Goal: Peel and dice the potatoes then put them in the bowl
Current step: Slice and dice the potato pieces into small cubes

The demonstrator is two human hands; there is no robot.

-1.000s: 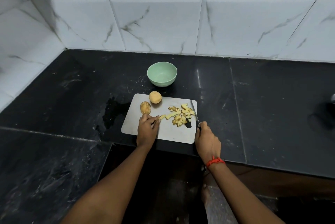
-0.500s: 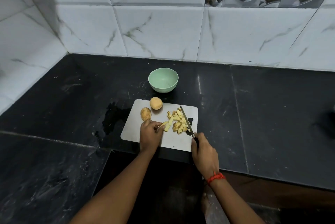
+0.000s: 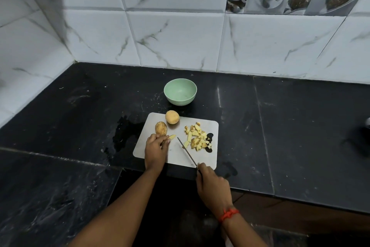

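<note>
Potatoes lay on the pale, flat cutting board [image 3: 208,158], a rounded-corner rectangle on the black, glossy stone desk [image 3: 300,126]. A pile of diced potato [image 3: 197,136], small pale-yellow blocks with bits of brown skin, sat on the board's right half. At the board's far-left corner rested 1 smooth, round peeled potato [image 3: 172,117], and just beside it, nearer the person, 1 oval potato with brown mottled skin [image 3: 160,128]. The left hand [image 3: 155,151] had its grip pinched on a thin yellow potato strip [image 3: 172,137] at the board's left side. The right hand [image 3: 213,185], at the board's near edge, had its grip wrapped around the handle of a slim knife [image 3: 187,151], whose narrow blade angled over the board's middle. Beyond the board's far edge stood a round, matte mint-green bowl [image 3: 180,91]. A red thread band [image 3: 228,213] circled the right wrist.
</note>
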